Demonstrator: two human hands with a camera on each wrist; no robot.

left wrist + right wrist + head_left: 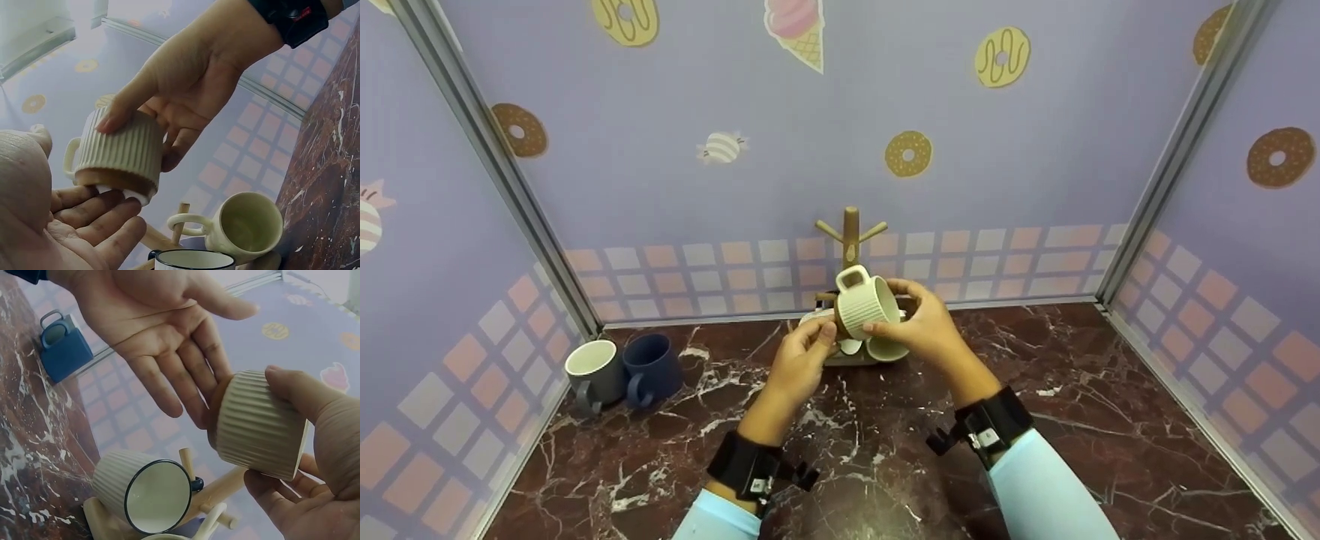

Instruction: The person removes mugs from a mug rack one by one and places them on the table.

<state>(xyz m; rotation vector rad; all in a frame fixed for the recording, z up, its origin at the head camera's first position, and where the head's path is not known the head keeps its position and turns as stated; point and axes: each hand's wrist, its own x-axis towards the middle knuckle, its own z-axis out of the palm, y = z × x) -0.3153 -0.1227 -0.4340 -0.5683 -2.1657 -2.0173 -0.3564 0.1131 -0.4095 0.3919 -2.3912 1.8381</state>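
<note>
A ribbed cream mug (864, 309) with a brown base is held up in front of the wooden mug tree (851, 232), tilted on its side with its handle up. My right hand (926, 326) grips it near the rim, thumb on the ribbed wall and fingers around the far side. At the brown base, my left hand (163, 332) has its fingers extended, fingertips right at the bottom edge and thumb held away. Low on the tree hang a plain cream mug (250, 222) and a white ribbed mug (115, 481) with a dark rim, partly hidden in the head view.
A grey mug (596, 379) with a pale inside and a dark blue mug (652, 367) stand side by side on the left of the marbled tabletop (840, 480). Patterned panels close in the back and both sides. Upper pegs (875, 230) of the tree stick out bare.
</note>
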